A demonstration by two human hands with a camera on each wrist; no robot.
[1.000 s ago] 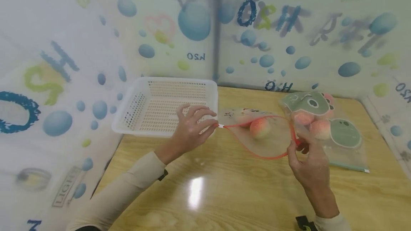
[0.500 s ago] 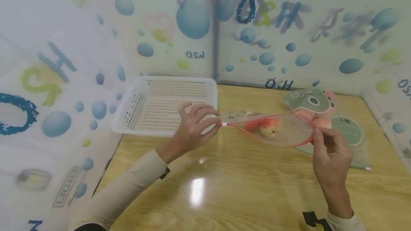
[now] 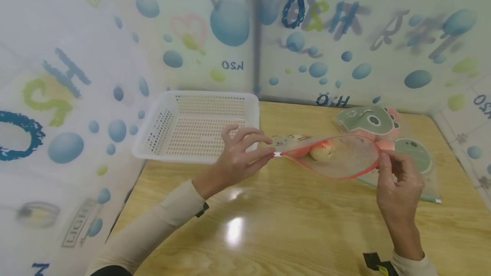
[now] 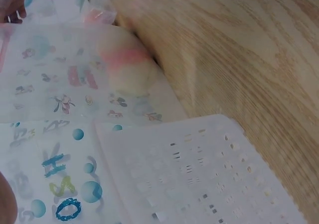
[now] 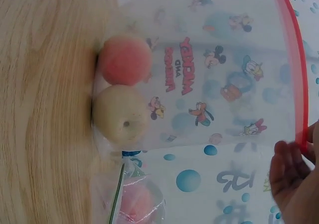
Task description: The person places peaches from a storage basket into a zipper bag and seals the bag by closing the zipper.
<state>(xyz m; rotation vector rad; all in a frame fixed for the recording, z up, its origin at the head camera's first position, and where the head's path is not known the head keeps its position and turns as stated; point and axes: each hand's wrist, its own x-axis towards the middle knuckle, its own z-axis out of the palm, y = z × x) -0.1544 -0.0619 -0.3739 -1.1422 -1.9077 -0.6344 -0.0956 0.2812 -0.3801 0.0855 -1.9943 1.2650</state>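
Note:
A clear zip bag (image 3: 354,159) printed with cartoon characters stands on the table, its red-edged mouth stretched between both hands. Inside at the bottom lie two peaches, one reddish peach (image 5: 125,59) and one pale peach (image 5: 120,117). My left hand (image 3: 238,156) pinches the white slider (image 3: 277,154) at the left end of the red zip. At the opposite end, the thumb and fingers of my right hand (image 3: 400,182) pinch the red edge. The mouth gapes between them. In the left wrist view the left fingers are mostly out of frame.
Left of the bag sits a white perforated basket (image 3: 153,157), partly behind the left hand. A second bag (image 3: 416,154) with frog-like prints, a green zip and pinkish fruit lies at the right. Patterned walls rise behind the wooden table (image 3: 291,225).
My right hand has moved right with the bag's edge, drawing the mouth longer and narrower. The left hand has shifted slightly right, still pinching the slider.

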